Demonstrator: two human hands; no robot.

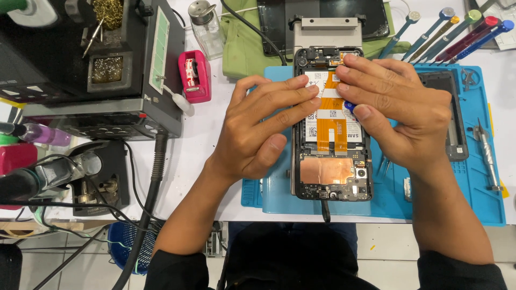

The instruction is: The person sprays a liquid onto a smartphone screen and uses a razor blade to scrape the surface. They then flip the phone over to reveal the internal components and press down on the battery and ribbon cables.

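White table (204,145) carries a blue work mat (441,198), and on it lies an opened phone (333,172) — back cover off, orange ribbon cable (325,129) showing. Left hand (258,126) lays flat fingers on its battery, gripping nothing; right hand (400,104) pinches a small blue tool (349,106). Farther off — a row of screwdrivers (457,29).

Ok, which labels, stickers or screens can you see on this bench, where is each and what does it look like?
White rectangular battery label: inside the opened black phone, under both hands, crossed by an orange flex ribbon.
Pale green rectangular panel: side of the black soldering station, upper left.
Dark glossy tablet screen: top centre, unlit.
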